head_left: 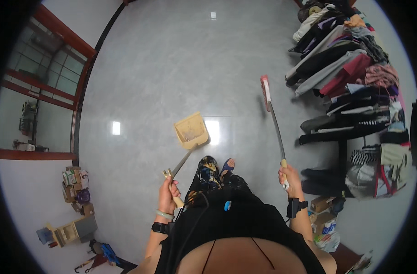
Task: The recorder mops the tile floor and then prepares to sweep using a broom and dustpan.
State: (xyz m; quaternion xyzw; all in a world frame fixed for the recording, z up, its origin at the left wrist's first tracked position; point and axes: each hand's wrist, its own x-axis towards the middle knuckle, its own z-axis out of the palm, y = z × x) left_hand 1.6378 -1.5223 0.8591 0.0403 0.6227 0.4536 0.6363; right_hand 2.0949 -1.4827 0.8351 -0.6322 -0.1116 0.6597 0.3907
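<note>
My left hand (168,193) is closed round the pale handle of a long-handled dustpan (190,130). Its yellowish pan is held out ahead of my feet, with some greyish dirt or staining inside; whether it touches the floor I cannot tell. In my right hand (289,176) is a broom (277,123), gripped by the cream-coloured end of its thin grey stick. The broom's narrow head, red and white, points away from me to the right, near the hanging clothes, and seems to be off the floor.
Clothes (341,77) hang in a long row on the right, with boxes (322,214) and bags below them. On the left are a wood-framed glass door (44,91), stacked packages (75,185) and a small wooden stand (71,231). Grey shiny floor (163,59) stretches ahead.
</note>
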